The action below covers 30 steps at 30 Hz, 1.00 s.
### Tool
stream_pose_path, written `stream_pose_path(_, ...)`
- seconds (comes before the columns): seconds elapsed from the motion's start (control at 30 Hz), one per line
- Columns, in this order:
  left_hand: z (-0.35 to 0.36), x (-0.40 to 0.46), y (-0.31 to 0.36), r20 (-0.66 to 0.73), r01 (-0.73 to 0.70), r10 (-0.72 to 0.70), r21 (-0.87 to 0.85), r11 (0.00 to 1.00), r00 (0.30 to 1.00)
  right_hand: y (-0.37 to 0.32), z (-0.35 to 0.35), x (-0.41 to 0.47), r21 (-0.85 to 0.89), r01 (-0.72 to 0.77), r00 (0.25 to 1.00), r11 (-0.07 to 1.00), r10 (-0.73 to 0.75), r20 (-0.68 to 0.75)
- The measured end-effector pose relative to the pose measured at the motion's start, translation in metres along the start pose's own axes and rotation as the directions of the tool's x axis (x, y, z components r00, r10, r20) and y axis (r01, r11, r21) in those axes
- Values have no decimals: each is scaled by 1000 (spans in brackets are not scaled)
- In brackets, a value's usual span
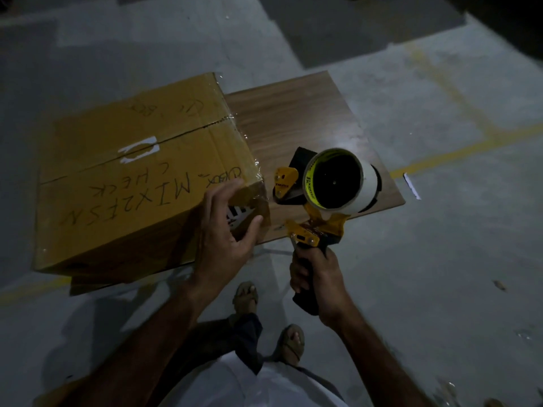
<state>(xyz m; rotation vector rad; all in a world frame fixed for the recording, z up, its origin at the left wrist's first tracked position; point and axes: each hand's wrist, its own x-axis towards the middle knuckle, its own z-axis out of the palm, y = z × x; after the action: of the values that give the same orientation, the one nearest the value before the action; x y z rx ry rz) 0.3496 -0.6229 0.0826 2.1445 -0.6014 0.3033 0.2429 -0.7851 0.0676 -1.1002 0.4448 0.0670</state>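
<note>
A large brown cardboard box (126, 183) with handwritten black lettering lies on a low wooden table (296, 118); clear tape runs along its top seam and shines at its near right corner. My left hand (226, 230) rests on that corner, fingers spread and slightly bent over the tape. My right hand (318, 277) grips the black handle of a yellow tape dispenser (329, 201), held just right of the box corner. Its white tape roll (342, 180) faces me.
A second yellow and black tape tool (286, 180) lies on the table behind the dispenser. Grey concrete floor with yellow painted lines surrounds the table. A white paper scrap (412, 185) lies on the floor to the right. My sandalled feet (245, 298) stand near the table's front edge.
</note>
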Motion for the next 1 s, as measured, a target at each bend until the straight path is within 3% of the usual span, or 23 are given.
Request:
stream_pose_path(0.1,-5,25,-6,225,-7,4,13,1000,974,0,-1,-1,-18,72,997,997,-72,-9)
stream_pose_path(0.17,-4,36,-14,289,-61,60,-7,998,956,1,-1,-1,-39,115,993,993,-116,-16)
stream_pose_path(0.47,-1,50,-32,288,-136,177,-155,978,941,8,11,16,-165,143,977,976,-166,-135)
stream_pose_path(0.67,-2,54,-39,274,-130,172,-164,978,946,4,19,25,-100,134,977,986,-148,-154)
stream_pose_path(0.83,-7,55,-39,267,-99,156,-215,972,951,-1,19,26,11,150,984,989,-148,-95)
stream_pose_path(1.0,-7,58,-44,352,-28,91,-180,983,932,-7,16,23,57,118,993,991,-117,-9)
